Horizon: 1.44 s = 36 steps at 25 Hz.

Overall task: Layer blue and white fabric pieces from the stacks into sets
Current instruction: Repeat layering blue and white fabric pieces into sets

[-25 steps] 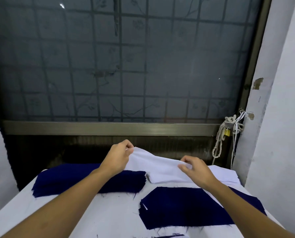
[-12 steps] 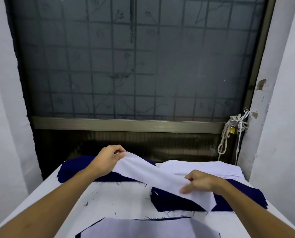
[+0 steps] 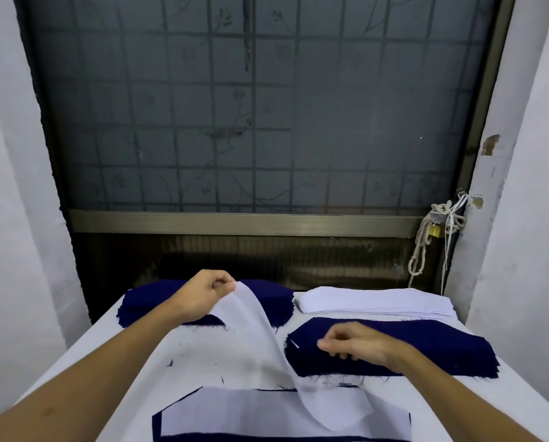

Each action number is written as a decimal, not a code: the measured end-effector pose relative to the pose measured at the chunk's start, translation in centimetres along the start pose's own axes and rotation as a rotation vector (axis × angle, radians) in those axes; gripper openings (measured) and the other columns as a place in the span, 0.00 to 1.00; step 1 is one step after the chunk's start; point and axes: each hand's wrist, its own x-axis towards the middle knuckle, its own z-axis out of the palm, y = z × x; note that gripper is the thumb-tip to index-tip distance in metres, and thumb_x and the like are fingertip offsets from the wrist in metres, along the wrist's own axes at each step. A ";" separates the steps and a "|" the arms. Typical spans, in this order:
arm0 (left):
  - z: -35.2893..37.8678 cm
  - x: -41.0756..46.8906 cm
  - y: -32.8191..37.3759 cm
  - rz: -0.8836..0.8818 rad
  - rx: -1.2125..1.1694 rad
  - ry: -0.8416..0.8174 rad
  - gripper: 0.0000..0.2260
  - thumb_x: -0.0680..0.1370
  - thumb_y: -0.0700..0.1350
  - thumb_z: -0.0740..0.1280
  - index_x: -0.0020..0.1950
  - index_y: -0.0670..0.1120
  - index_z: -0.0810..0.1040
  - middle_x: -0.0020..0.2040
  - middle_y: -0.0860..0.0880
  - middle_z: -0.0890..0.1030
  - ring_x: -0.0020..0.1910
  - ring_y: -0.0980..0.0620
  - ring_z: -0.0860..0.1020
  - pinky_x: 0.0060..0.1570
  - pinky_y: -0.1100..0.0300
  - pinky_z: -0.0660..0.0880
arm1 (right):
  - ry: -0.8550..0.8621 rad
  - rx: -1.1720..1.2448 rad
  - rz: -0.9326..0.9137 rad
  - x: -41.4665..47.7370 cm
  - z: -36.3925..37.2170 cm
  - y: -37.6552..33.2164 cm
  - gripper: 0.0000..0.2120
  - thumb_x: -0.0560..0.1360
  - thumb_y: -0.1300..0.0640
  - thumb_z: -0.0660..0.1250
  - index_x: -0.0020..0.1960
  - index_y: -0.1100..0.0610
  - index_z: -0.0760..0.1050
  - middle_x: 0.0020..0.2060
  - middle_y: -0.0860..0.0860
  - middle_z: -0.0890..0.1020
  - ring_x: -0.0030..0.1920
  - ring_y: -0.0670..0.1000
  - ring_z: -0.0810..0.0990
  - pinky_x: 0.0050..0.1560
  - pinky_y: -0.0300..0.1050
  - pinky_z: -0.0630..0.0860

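My left hand (image 3: 204, 296) pinches the top corner of a thin white fabric piece (image 3: 260, 339), which hangs in a long curve down toward me; its lower end lies on the layered set (image 3: 222, 419) of white over dark blue at the near edge. My right hand (image 3: 356, 344) hovers over the near right dark blue stack (image 3: 442, 349), fingers loosely curled and holding nothing. A second dark blue stack (image 3: 266, 298) lies at the far left, partly behind my left hand. The white stack (image 3: 375, 302) sits at the far right.
The white table (image 3: 203, 355) carries loose blue threads. A barred window fills the wall behind. A knotted rope with a brass padlock (image 3: 434, 230) hangs at the right of the frame. White walls close in on both sides.
My right hand has let go of the white piece and moved over the near blue stack. The piece's free end has dropped onto the layered set near me.
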 end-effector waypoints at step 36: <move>5.6 -11.8 -10.6 -0.422 0.021 0.354 0.12 0.74 0.59 0.75 0.38 0.53 0.82 0.41 0.55 0.83 0.45 0.57 0.80 0.41 0.58 0.73 | 0.785 0.322 -0.077 -5.5 7.8 9.7 0.19 0.81 0.55 0.65 0.32 0.52 0.67 0.28 0.48 0.69 0.29 0.44 0.66 0.36 0.46 0.65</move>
